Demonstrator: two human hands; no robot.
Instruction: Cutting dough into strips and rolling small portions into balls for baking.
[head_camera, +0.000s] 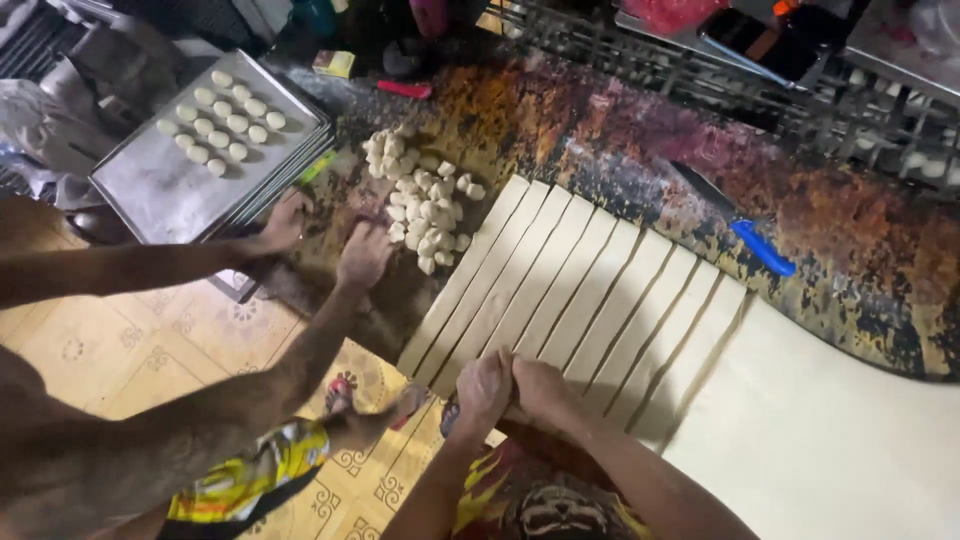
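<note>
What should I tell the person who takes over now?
Left hand and right hand: together at the near end of the dough strips, grip unclear.
Dough sheet: uncut, right of the strips.
Knife: lies on the table beyond the strips.
Done: several strips cut; cut pieces piled, some balls on the tray.
Co-worker's hands work beside the pile.

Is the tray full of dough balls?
No, the dough balls fill only one corner of the tray; the rest of it is bare metal.
</note>
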